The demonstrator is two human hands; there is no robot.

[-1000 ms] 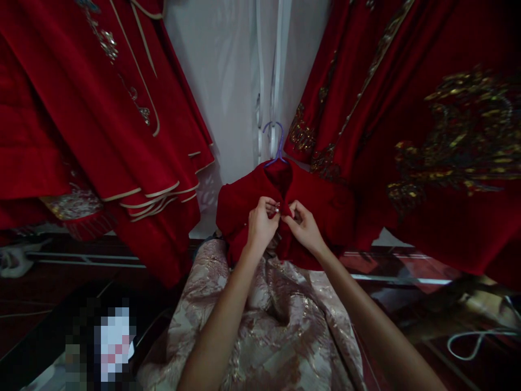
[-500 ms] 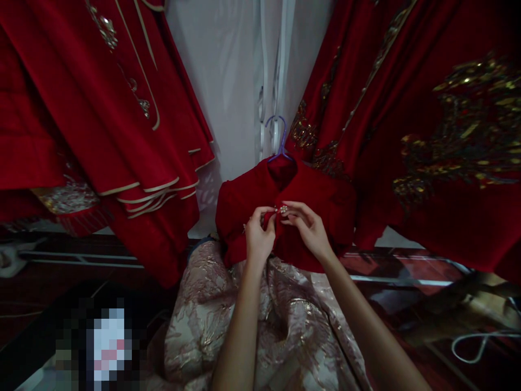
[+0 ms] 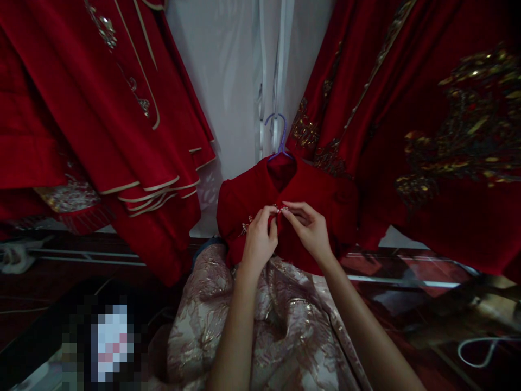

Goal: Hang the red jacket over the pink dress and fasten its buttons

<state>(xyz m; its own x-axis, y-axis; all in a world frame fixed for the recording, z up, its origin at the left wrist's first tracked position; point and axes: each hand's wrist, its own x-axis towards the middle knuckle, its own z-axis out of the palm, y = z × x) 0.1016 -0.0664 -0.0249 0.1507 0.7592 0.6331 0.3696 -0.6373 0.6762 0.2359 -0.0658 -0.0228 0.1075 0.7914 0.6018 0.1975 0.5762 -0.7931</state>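
A small red garment (image 3: 321, 198) hangs on a purple hanger (image 3: 278, 138) in the middle of the view. My left hand (image 3: 259, 241) pinches the garment's left front edge, fingers closed on the cloth. My right hand (image 3: 310, 229) pinches the right front edge beside it. Between the fingertips sits a small pearly fastening (image 3: 280, 208). A second shiny ornament (image 3: 246, 225) shows on the cloth left of my left hand. Pale pink brocade fabric (image 3: 280, 331) lies under my forearms.
Long red robes with cream piping (image 3: 134, 119) hang at the left. Red robes with gold embroidery (image 3: 439, 125) hang at the right. A white wall with a pipe (image 3: 228, 81) is behind. A dark floor with rails (image 3: 81, 258) and a white cord (image 3: 484, 347) lie below.
Both hands have stayed at the garment's front opening, shifting slightly upward toward the fastening and drawing the two edges closer. The left hand's fingers have closed over the cloth edge.
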